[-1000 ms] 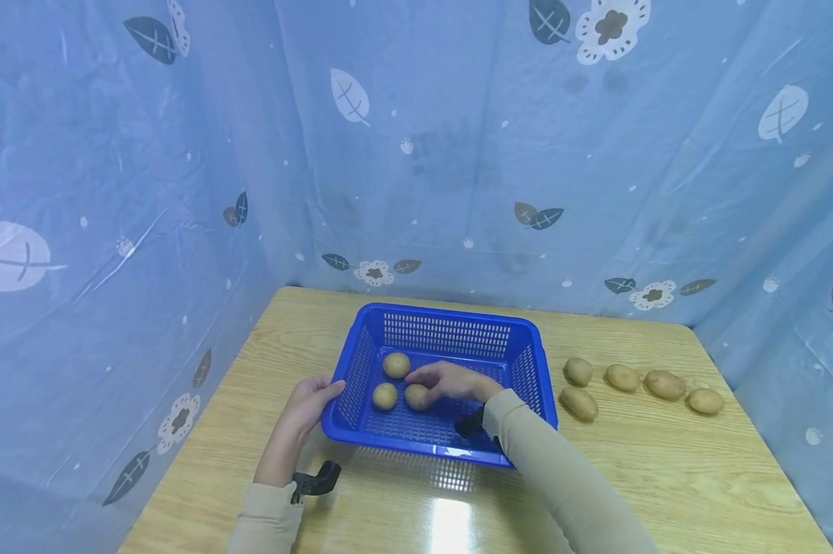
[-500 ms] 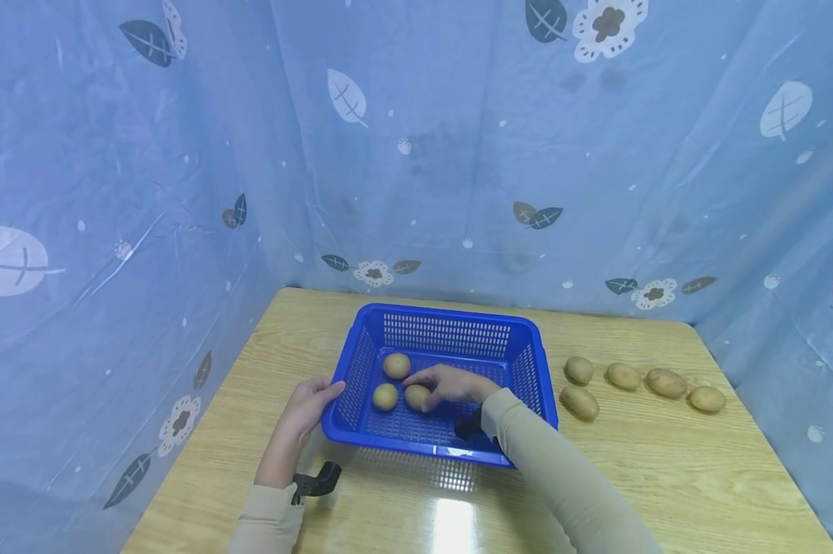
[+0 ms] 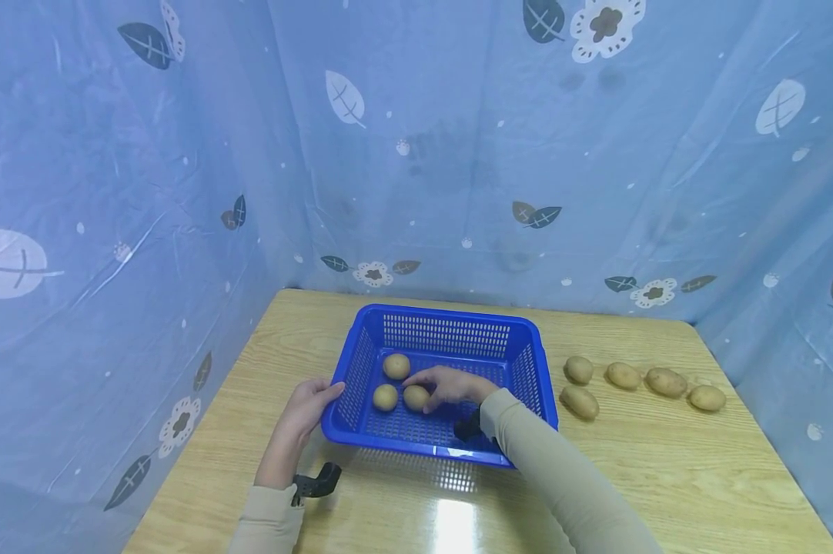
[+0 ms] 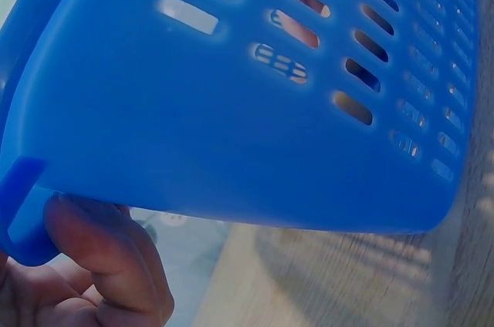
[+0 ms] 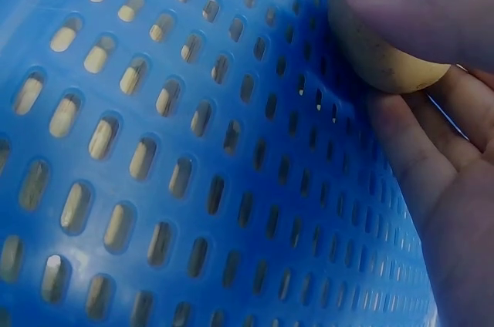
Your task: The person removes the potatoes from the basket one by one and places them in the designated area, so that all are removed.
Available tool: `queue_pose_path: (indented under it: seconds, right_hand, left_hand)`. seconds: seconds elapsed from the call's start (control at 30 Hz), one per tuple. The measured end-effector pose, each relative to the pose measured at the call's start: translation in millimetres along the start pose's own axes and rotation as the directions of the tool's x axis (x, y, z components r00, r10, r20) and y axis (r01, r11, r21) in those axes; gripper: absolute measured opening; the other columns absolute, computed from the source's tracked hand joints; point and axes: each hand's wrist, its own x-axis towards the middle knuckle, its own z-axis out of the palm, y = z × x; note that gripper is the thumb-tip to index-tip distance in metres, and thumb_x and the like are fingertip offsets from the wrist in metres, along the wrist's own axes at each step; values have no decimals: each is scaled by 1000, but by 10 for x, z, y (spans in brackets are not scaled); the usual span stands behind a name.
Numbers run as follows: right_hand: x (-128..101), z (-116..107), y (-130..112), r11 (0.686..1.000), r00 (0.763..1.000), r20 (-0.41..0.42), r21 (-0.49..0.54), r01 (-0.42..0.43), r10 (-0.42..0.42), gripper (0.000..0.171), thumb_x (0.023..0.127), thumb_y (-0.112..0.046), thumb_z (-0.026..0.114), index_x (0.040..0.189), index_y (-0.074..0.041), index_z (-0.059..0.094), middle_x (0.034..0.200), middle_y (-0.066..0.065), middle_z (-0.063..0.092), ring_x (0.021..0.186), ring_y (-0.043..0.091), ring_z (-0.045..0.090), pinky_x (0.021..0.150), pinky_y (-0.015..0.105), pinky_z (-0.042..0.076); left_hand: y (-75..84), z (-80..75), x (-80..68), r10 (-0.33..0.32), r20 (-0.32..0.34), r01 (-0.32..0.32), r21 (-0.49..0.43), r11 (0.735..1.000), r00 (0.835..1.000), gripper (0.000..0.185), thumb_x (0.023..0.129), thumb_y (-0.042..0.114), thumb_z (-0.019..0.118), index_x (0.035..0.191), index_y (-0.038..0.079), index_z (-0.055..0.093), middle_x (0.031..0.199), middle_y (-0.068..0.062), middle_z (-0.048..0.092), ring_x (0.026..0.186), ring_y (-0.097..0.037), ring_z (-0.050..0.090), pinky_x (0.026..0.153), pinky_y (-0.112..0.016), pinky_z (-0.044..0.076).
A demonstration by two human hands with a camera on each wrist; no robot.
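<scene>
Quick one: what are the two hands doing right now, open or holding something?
Left hand: closed, gripping the left rim of the blue basket.
Right hand: closed, fingers and thumb holding a potato inside it.

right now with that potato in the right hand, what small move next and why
Probably loosen the right hand from the potato: it appears to rest on the floor of the blue plastic basket, close to two other potatoes, while the left hand grips the basket's left side, and more potatoes lie on the wooden table.
</scene>
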Motion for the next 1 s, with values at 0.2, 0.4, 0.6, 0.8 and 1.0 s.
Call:
queue_pose_path:
  seconds: [0.2, 0.4, 0.6, 0.8, 1.0]
  right_hand:
    - [-5, 5, 8, 1000, 1000, -12, 4, 2, -2, 59, 74, -6, 75, 129, -17, 58, 133, 3, 57, 116, 21, 53, 103, 43, 38]
    - [-12, -12, -2, 1000, 1000, -23, -13, 5, -6, 57, 75, -8, 74, 129, -18, 58, 133, 3, 57, 117, 22, 53, 102, 44, 39]
    - [-19, -32, 16, 1000, 999, -36, 18, 23, -22, 57, 74, -7, 74, 129, -15, 58, 132, 3, 57, 116, 21, 53, 102, 42, 40]
    - [-43, -101, -8, 997, 997, -56, 53, 52, -49, 59, 74, -8, 74, 130, -13, 57, 132, 4, 57, 117, 21, 54, 103, 43, 40]
    - [-90, -202, -59, 982, 993, -108, 181, 56, -37, 58, 76, -6, 73, 132, -13, 55, 133, 4, 57, 119, 22, 53, 101, 41, 42]
  left_hand:
    - [-12, 4, 3, 10, -1, -10, -5, 1000, 1000, 34, 98, 22, 51, 113, -8, 59, 99, -18, 69, 86, -22, 69, 78, -32, 56]
    - [-15, 14, 7, 4, -3, -4, -16, 1000, 1000, 33, 98, 21, 51, 113, -8, 58, 100, -20, 69, 87, -23, 69, 79, -32, 56]
    - [-11, 15, 7, 2, -2, -2, -11, 1000, 1000, 34, 98, 21, 50, 113, -8, 59, 99, -19, 69, 87, -22, 69, 78, -31, 56]
    - [-13, 15, 10, 0, -6, 0, -10, 1000, 1000, 34, 98, 21, 50, 113, -8, 59, 100, -19, 69, 87, -23, 69, 78, -32, 56]
    - [-16, 14, 10, 2, -6, -3, -17, 1000, 1000, 34, 98, 20, 50, 114, -9, 58, 101, -20, 69, 89, -24, 69, 79, -33, 56]
